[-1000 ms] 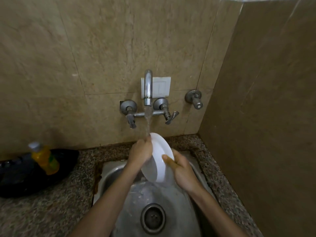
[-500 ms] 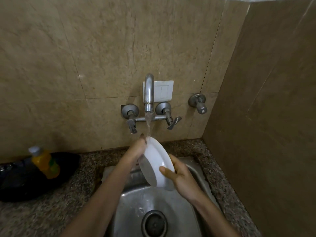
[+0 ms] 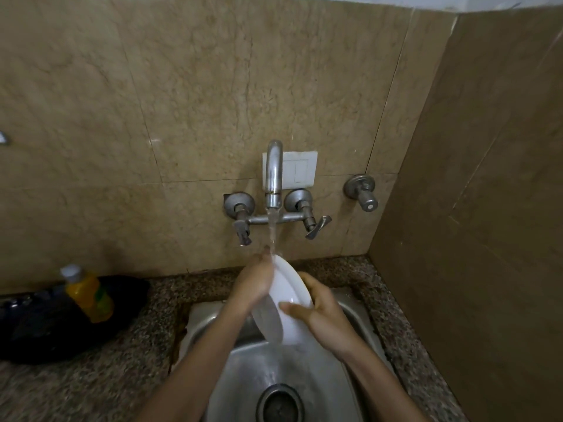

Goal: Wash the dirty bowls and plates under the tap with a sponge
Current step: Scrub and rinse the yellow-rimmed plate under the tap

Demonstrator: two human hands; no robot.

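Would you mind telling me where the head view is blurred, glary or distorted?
Head view: the left hand is motion-blurred against the white plate; wide-angle bending curves the wall tile joints; a soft glare sits on the tap spout; the yellow bottle looks soft.

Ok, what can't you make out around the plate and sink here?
- Sponge: none shows in the head view; the blurred left hand covers the plate on its far face and could hide one.
- Dirt on that face: hidden by the same hand.
- Other dishes: the sink is cut by the bottom edge.
- Black object on the counter: too dark, cut by the left edge.
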